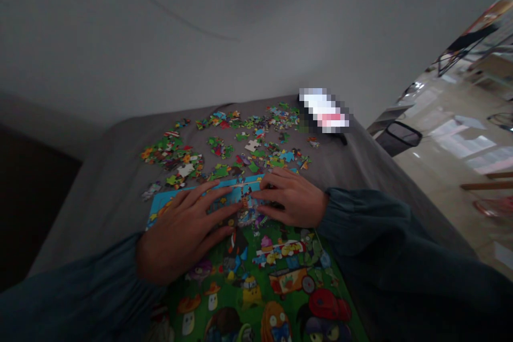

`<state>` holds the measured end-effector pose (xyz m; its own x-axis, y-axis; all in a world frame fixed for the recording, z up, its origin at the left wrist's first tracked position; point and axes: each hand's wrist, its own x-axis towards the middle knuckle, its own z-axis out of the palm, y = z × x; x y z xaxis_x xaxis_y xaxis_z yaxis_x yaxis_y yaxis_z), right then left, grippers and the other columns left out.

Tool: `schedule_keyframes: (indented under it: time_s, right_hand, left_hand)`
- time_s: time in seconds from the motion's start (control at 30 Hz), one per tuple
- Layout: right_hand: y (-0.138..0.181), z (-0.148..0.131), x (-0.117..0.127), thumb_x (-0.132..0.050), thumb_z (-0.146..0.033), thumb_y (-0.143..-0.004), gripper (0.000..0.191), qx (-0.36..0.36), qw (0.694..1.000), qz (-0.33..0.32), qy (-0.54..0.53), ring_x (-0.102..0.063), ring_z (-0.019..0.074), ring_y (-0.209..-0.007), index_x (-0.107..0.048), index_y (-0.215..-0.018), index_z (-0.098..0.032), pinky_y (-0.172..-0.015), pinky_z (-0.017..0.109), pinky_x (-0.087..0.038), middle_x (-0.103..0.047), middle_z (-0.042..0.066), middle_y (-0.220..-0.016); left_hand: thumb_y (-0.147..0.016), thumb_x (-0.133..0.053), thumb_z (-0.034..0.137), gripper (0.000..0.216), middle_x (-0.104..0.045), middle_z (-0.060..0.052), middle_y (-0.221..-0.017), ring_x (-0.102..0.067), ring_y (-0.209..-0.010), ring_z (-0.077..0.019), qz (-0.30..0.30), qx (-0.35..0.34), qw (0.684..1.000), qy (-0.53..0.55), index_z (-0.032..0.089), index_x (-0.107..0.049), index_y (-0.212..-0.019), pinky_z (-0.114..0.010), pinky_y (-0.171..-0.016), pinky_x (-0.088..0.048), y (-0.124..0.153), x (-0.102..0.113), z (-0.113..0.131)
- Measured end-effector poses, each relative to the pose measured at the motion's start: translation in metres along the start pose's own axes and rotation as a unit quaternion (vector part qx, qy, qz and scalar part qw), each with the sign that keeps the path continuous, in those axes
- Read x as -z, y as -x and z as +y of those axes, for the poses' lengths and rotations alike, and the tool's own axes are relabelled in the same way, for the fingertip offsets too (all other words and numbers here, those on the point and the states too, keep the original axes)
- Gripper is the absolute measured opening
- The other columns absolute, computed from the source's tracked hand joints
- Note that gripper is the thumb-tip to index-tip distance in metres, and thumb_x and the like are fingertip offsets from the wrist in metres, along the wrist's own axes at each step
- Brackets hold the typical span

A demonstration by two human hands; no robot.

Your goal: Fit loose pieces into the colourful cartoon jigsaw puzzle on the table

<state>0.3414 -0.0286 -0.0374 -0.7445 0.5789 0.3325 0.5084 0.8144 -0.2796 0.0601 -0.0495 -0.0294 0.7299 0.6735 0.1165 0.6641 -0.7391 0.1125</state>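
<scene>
A jigsaw puzzle board (216,315) with a blue top edge and printed cartoon plants and figures lies in front of me. My left hand (186,230) rests over its upper left part, fingers spread and palm down. Across from it, my right hand (292,197) has its fingers bent, with the fingertips closed on a small colourful puzzle piece (245,202) at the board's upper middle. The fingertips of both hands come near each other there. A joined strip of pieces (280,252) lies on the board below my right hand. My hands partly cover the board.
Loose puzzle pieces (172,155) are scattered on the grey cloth (108,171) beyond the board, several of them face down. A phone (324,112) with a lit, blurred screen stands at the back right. A pale wall (240,64) rises behind. Furniture stands on the tiled floor at right.
</scene>
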Motion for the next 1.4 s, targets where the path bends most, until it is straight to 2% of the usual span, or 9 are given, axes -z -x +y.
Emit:
schedule_keyframes:
  time_s: [0.33,0.83,1.4]
  right_hand:
    - [-0.0004,-0.0003,0.0001,-0.057,-0.034,-0.100,0.027,0.011,1.000,0.014,-0.002,-0.054,0.0218,-0.090,-0.075,-0.109,-0.015,-0.081,0.035,-0.046,-0.068,0.009,-0.097]
    - [0.0002,-0.0004,0.0028,-0.058,-0.033,-0.099,0.023,-0.004,1.000,-0.005,-0.010,-0.055,0.0216,-0.092,-0.075,-0.103,-0.018,-0.083,0.036,-0.046,-0.067,0.009,-0.098]
    - [0.0007,0.0012,0.0034,-0.058,-0.034,-0.099,0.026,-0.003,1.000,-0.004,-0.018,-0.057,0.0217,-0.093,-0.074,-0.110,-0.016,-0.084,0.036,-0.046,-0.069,0.009,-0.099]
  left_hand:
    - [-0.103,-0.049,0.047,0.036,-0.061,-0.001,-0.141,-0.047,-0.135,-0.0310,0.002,-0.009,1.000,0.000,0.041,-0.062,-0.136,-0.049,-0.107,-0.043,0.0001,0.0013,-0.0004]
    - [-0.102,-0.051,0.046,0.037,-0.061,-0.001,-0.143,-0.048,-0.136,-0.0324,0.003,-0.010,1.000,-0.006,0.043,-0.061,-0.138,-0.051,-0.105,-0.045,0.0004,-0.0003,0.0002]
    - [-0.103,-0.047,0.049,0.036,-0.062,-0.001,-0.140,-0.047,-0.137,-0.0311,0.008,-0.004,1.000,0.009,0.040,-0.066,-0.132,-0.051,-0.110,-0.043,0.0007,0.0036,-0.0020]
